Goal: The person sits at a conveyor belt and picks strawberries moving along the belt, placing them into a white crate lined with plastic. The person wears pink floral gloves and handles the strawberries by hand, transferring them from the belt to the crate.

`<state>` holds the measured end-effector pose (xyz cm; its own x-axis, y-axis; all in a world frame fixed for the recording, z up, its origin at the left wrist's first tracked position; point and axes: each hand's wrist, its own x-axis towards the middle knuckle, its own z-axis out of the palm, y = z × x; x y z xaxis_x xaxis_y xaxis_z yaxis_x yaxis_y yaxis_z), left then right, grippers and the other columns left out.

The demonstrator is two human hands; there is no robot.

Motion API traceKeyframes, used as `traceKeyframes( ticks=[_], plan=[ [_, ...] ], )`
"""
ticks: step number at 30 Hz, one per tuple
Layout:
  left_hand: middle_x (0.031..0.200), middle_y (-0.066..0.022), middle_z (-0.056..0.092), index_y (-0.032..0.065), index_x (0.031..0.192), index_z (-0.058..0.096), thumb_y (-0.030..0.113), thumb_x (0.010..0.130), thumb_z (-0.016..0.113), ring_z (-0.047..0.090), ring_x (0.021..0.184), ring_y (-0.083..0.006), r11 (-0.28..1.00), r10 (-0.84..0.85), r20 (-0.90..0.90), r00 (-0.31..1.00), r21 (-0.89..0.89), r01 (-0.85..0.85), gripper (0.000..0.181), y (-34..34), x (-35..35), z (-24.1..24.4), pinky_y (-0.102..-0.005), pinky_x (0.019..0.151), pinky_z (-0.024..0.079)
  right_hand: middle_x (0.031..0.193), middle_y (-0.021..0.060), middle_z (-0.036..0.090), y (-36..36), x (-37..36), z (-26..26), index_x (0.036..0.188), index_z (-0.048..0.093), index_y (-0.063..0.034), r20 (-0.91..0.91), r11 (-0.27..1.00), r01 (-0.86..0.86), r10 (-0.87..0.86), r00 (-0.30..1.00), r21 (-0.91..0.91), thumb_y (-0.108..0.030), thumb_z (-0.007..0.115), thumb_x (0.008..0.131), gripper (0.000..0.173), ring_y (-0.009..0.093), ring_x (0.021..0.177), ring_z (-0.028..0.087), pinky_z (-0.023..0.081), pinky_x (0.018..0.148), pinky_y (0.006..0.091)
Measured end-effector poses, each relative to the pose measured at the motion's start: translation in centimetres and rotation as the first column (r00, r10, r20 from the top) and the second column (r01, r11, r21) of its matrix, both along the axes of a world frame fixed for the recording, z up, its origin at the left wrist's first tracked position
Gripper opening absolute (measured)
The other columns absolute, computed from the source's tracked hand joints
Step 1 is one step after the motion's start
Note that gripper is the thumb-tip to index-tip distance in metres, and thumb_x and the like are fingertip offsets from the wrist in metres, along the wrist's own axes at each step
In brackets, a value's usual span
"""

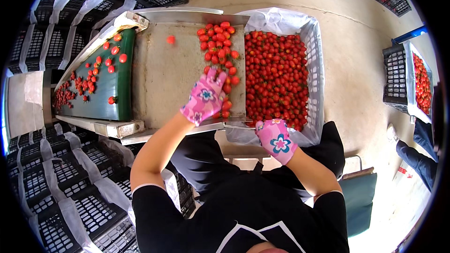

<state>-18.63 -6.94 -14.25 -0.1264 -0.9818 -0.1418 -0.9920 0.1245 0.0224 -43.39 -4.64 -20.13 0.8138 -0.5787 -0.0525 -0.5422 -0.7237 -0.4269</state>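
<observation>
My left hand (205, 95), in a pink flowered glove, reaches over the metal chute (168, 77) with its fingers apart among red cherry tomatoes (216, 42). These lie in a band along the chute's right end; any under the palm are hidden. A single blurred tomato (171, 39) is farther left on the bare metal. My right hand (277, 140), gloved alike, is curled at the near edge of a lined plastic crate (315, 59), beside a thin metal rod (239, 127). Whether it grips the rod is unclear. Many cherry tomatoes (276, 77) fill the crate.
A green conveyor belt (116, 107) carrying scattered tomatoes meets the chute's left end. Stacked black crates (95, 214) with white liners flank the belt. At right stand another crate of tomatoes (395, 77), a person's leg (415, 161) and a green panel (358, 200).
</observation>
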Motion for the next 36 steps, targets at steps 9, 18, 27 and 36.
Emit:
traceKeyframes(
  ticks=[9, 18, 27, 36],
  plan=[
    [0.125, -0.0154, 0.056, 0.0153, 0.127, 0.054, 0.018, 0.087, 0.055, 0.051, 0.117, -0.0333, 0.965, 0.237, -0.526, 0.817, 0.031, -0.261, 0.040, -7.3, 5.0, -0.1, -0.0416, 0.100, 0.044, 0.059, 0.0107, 0.056, -0.3, 0.2, 1.4, 0.076, 0.056, -0.0056, -0.016, 0.996, -0.012, 0.013, 1.000, 0.090, -0.010, 0.057, 0.076, 0.004, 0.030, 0.055, 0.059, 0.042, 0.049, 0.0424],
    [0.128, -0.0119, 0.056, 0.0100, 0.116, 0.061, 0.005, 0.085, 0.051, 0.051, 0.120, -0.0332, 0.894, 0.145, -0.296, 0.944, 0.447, 0.003, 0.034, -6.3, 2.7, 2.3, -0.0400, 0.101, 0.043, 0.059, 0.0097, 0.057, 0.2, -0.7, 0.3, 0.075, 0.055, -0.0070, 0.022, 0.997, -0.029, 0.031, 0.999, -0.076, -0.010, 0.059, 0.074, 0.005, 0.029, 0.056, 0.059, 0.042, 0.050, 0.0413],
    [0.133, -0.0177, 0.050, 0.0172, 0.134, 0.048, 0.018, 0.084, 0.057, 0.045, 0.124, -0.0367, 0.956, 0.255, -0.225, 0.940, -0.087, -0.280, 0.051, -12.7, 8.1, -2.6, -0.0415, 0.106, 0.038, 0.059, 0.0091, 0.058, -0.4, 0.1, 1.5, 0.076, 0.055, -0.0075, -0.091, 0.999, -0.017, 0.020, 0.996, 0.034, -0.013, 0.064, 0.068, 0.013, 0.027, 0.056, 0.061, 0.044, 0.051, 0.0399],
    [0.124, -0.0136, 0.059, 0.0203, 0.125, 0.058, 0.017, 0.084, 0.055, 0.053, 0.116, -0.0318, 0.947, 0.273, -0.365, 0.890, 0.264, -0.182, 0.041, -13.7, 5.7, -0.9, -0.0382, 0.099, 0.043, 0.060, 0.0096, 0.058, -0.2, -0.3, 0.6, 0.079, 0.055, -0.0065, -0.061, 0.998, -0.008, 0.012, 0.998, 0.067, -0.012, 0.062, 0.070, 0.013, 0.028, 0.058, 0.062, 0.043, 0.052, 0.0406]
  ],
)
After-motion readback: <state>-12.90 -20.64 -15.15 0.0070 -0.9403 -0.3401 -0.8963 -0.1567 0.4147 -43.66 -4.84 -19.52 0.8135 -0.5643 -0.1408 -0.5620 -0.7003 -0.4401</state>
